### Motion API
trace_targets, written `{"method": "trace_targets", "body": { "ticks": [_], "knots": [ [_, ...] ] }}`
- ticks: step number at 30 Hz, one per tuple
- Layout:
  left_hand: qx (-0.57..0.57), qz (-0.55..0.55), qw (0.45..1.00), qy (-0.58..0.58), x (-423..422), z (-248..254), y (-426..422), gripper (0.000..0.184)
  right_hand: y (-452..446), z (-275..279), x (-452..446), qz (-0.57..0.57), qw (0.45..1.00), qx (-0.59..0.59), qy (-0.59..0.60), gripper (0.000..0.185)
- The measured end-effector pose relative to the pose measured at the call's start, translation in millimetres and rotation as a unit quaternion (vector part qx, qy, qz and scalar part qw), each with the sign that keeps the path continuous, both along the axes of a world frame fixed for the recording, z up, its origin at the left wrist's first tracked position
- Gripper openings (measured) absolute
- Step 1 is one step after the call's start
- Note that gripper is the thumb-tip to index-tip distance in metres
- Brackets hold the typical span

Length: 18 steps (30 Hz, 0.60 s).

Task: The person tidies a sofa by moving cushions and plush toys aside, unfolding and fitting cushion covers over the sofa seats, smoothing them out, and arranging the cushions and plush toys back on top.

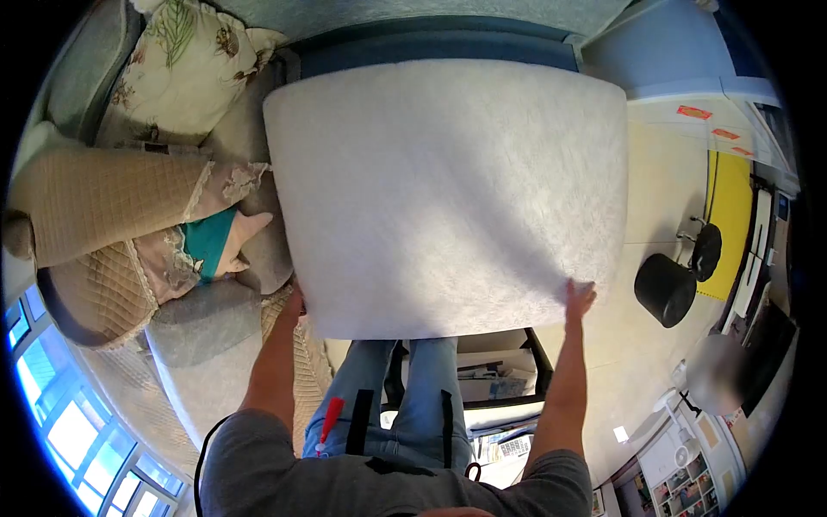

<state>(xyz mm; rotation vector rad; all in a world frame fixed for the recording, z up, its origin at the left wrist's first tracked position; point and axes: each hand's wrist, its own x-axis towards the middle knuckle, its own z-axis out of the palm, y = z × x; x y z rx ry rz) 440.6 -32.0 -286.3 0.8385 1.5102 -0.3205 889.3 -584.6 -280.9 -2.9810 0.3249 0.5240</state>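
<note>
A large, pale, fabric-covered sofa cushion (pixel 448 189) fills the middle of the view, broad and squarish with rounded corners. At its lower left edge my left hand (pixel 296 302) grips the side, with most of its fingers hidden against the cushion. My right hand (pixel 581 299) holds the cushion near its lower right corner, fingertips and thumb pressed into the pale cover. Behind the cushion's far edge shows a blue sofa base (pixel 439 50). Below the near edge, an open dark-rimmed box (pixel 541 366) holds papers and small items.
To the left lie a floral pillow (pixel 181 73), beige quilted covers (pixel 103 202) and a teal cloth (pixel 207 244). A black stool (pixel 665 289) stands on the pale floor at right, beside a yellow panel (pixel 730 224). Another person (pixel 717 375) appears blurred at lower right.
</note>
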Motion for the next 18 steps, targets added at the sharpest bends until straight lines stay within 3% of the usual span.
{"method": "trace_targets", "body": {
  "ticks": [3,5,6,8,9,10,11,12,14,16,17,18],
  "knots": [
    [-0.137,-0.076,0.983,0.097,-7.4,-41.5,-2.7,0.070,68.6,21.3,-25.0,-0.019,0.998,0.035,0.037,0.090],
    [0.099,-0.173,0.976,0.087,13.9,-37.7,0.1,0.062,98.4,33.8,-39.3,0.023,0.999,0.042,0.017,0.085],
    [0.100,-0.171,0.977,0.086,21.4,-41.5,6.6,0.062,106.4,33.7,-45.8,0.026,0.999,0.043,0.016,0.085],
    [0.045,-0.039,0.996,-0.072,34.2,-49.8,16.4,0.062,123.7,43.1,-58.0,0.064,0.998,0.007,0.020,0.083],
    [0.044,-0.040,0.995,-0.075,38.9,-53.3,17.0,0.062,133.1,51.2,-64.6,0.073,0.997,-0.004,0.025,0.083],
    [0.035,0.030,0.993,-0.106,44.0,-56.8,17.7,0.061,130.8,49.2,-68.7,0.072,0.997,-0.005,0.022,0.083],
    [0.025,0.099,0.985,-0.137,48.0,-59.9,19.5,0.060,127.8,47.4,-74.5,0.069,0.995,0.072,-0.009,0.084],
    [0.022,0.096,0.985,-0.139,49.7,-61.7,21.0,0.060,123.5,46.3,-82.5,0.066,0.986,0.149,-0.038,0.084],
    [-0.028,0.186,0.964,-0.189,58.1,-63.2,23.6,0.059,118.2,42.2,-98.4,-0.001,0.989,0.133,-0.057,0.086],
    [-0.049,0.193,0.963,-0.181,68.4,-52.3,27.9,0.059,114.7,34.3,-117.8,-0.187,0.979,0.062,-0.061,0.091],
    [-0.063,0.204,0.962,-0.171,71.7,-50.0,29.8,0.059,130.5,51.2,-119.9,-0.292,0.951,0.105,-0.017,0.099],
    [-0.072,0.198,0.963,-0.167,73.5,-46.1,29.8,0.059,128.0,45.7,-126.2,-0.299,0.949,0.097,-0.019,0.099]
  ]
}}
